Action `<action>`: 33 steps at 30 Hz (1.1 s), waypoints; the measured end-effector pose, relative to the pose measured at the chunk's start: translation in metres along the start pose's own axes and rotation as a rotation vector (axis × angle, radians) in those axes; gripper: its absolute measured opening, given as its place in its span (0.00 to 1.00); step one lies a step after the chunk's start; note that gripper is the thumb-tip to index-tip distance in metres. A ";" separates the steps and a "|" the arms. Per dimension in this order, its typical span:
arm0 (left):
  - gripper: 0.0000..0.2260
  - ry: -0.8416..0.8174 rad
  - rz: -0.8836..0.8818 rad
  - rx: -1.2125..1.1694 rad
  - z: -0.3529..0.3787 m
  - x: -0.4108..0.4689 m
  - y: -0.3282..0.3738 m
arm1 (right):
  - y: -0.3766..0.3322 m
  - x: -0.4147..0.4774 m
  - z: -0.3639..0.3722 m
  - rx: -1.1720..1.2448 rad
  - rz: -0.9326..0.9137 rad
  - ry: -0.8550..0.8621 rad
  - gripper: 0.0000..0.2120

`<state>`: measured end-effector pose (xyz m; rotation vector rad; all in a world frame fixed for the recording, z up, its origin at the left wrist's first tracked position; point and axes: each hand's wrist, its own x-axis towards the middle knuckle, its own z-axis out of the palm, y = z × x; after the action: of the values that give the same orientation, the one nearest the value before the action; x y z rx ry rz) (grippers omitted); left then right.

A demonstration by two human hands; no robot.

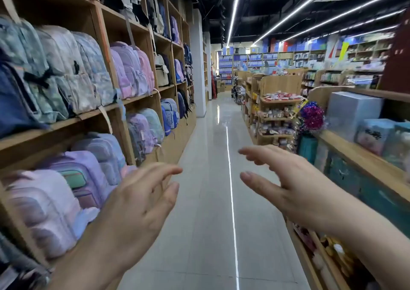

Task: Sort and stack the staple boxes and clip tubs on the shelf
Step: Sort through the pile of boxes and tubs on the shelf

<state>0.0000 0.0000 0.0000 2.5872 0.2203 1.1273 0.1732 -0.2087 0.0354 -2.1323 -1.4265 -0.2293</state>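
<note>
Room: shop aisle, tiled floor (208, 201), backpack shelves (66, 121) at left
Hands: left hand (137, 205) and right hand (295, 185) are held spread, empty
Staple boxes, clip tubs: not discernible

Glossy tiled aisle (213, 201), wooden shelving (106, 52)

Shop aisle with a glossy tiled floor (213, 234) running up the middle, left hand (133, 210) and right hand (295, 185) raised empty with fingers spread in the lower frame, pastel backpacks (88, 72) filling wooden shelves at left, boxed goods (352, 112) at right, ceiling light strips (235, 10) at the top.
</note>
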 end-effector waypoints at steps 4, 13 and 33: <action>0.18 -0.186 -0.098 0.082 0.072 0.013 -0.059 | 0.062 0.037 0.059 -0.136 0.087 -0.204 0.28; 0.13 -0.345 -0.435 -0.047 0.227 0.062 -0.183 | 0.268 0.118 0.143 -0.037 0.355 -0.255 0.31; 0.09 -0.087 -0.777 -0.685 0.535 0.457 -0.401 | 0.608 0.472 0.213 0.740 0.847 0.429 0.13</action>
<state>0.6967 0.3793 -0.1663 1.6856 0.6230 0.6352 0.8805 0.1126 -0.1513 -1.7114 -0.2165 0.1484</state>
